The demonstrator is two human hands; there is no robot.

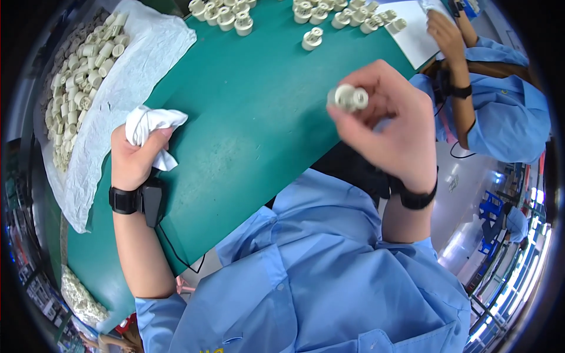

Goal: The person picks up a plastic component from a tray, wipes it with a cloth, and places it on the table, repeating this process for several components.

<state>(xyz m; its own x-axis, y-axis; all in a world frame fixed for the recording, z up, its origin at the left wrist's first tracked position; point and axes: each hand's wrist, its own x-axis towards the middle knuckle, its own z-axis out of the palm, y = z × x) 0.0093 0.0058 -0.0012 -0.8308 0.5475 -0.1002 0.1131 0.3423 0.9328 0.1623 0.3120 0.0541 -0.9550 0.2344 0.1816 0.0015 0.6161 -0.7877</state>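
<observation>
On the left, my left hand [136,154] is closed round a bunched white cloth [154,126] just above the green table [235,117]. Raised over the table's near right part, my right hand [391,117] pinches a small cream plastic part [351,98] between thumb and fingers. The part has a round body with two short knobs and is slightly blurred. Similar cream parts stand in groups along the far edge, with a single one [312,39] standing nearer to me.
A large heap of cream parts [82,76] lies on a white plastic sheet [154,35] at the left. Another person's hand [445,36] is over a white sheet of paper [406,35] at the far right. A bag of small parts [81,294] lies at the lower left.
</observation>
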